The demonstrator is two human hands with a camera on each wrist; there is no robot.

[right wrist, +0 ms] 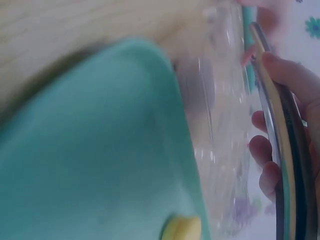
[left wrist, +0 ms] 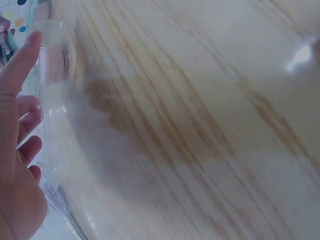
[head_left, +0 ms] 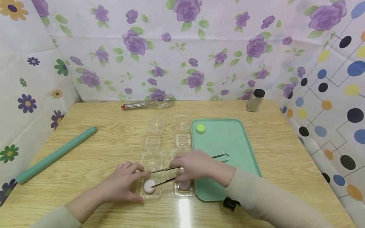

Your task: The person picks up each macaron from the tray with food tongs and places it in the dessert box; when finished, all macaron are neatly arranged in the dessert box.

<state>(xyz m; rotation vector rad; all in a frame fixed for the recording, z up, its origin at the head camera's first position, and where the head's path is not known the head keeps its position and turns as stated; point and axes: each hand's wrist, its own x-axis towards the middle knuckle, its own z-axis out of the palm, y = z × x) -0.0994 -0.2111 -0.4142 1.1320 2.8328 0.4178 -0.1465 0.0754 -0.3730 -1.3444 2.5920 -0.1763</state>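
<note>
My right hand (head_left: 195,165) grips a pair of metal tongs (head_left: 165,170), their arms spread apart. One tip of the tongs overlaps a pale pink round piece, like a macaron (head_left: 149,186), inside an open clear plastic box (head_left: 152,161). Beside that box lies my left hand (head_left: 121,183), fingers extended, index fingertip and thumb at its rim. To the right, a second clear box (head_left: 183,195) holds another pink macaron (head_left: 184,185), partly covered by the right hand. In the right wrist view the fingers wrap round the tongs (right wrist: 280,130).
A green tray (head_left: 242,148) carries a green macaron (head_left: 201,128) at its far left corner. Two more open clear boxes, one of them here (head_left: 152,142), stand behind. Around them are a whisk (head_left: 137,105), a black-capped jar (head_left: 254,101) and a green rolling pin (head_left: 57,155).
</note>
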